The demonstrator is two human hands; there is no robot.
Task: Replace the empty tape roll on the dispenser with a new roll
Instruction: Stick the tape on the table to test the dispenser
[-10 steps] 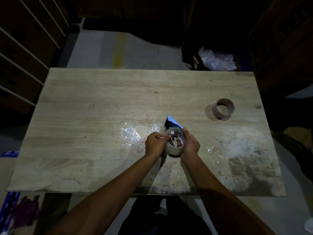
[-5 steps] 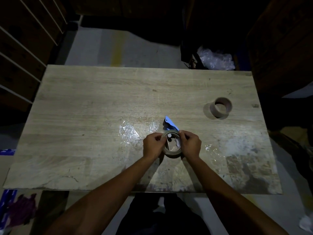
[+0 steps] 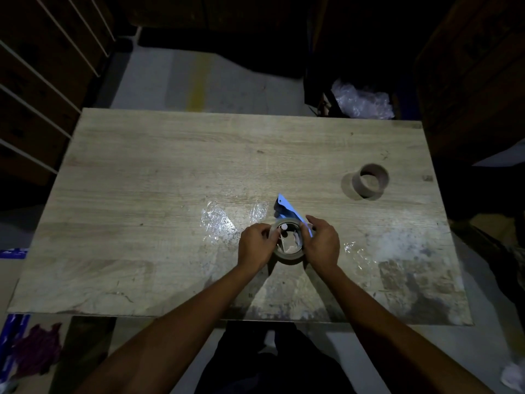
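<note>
A roll of clear tape (image 3: 289,255) sits on the blue tape dispenser (image 3: 285,207), whose metal front end points away from me on the wooden table (image 3: 147,180). My left hand (image 3: 255,245) grips the roll's left side, fingertips curled over its rim. On the roll's right side is my right hand (image 3: 322,243), covering part of the dispenser. Inside the roll I see the white hub. An empty brown cardboard core (image 3: 370,182) lies on its side at the table's right, well apart from both hands.
Scraps of clear film (image 3: 217,220) stick to the table left of the dispenser, and more film (image 3: 359,253) lies to its right. Crumpled plastic wrap (image 3: 360,102) sits on the floor beyond the far edge. Dark shelving stands on the left.
My left hand let go of a thin stick-like piece and closed on the roll's left rim. My right hand shifted forward along the roll's right side.
</note>
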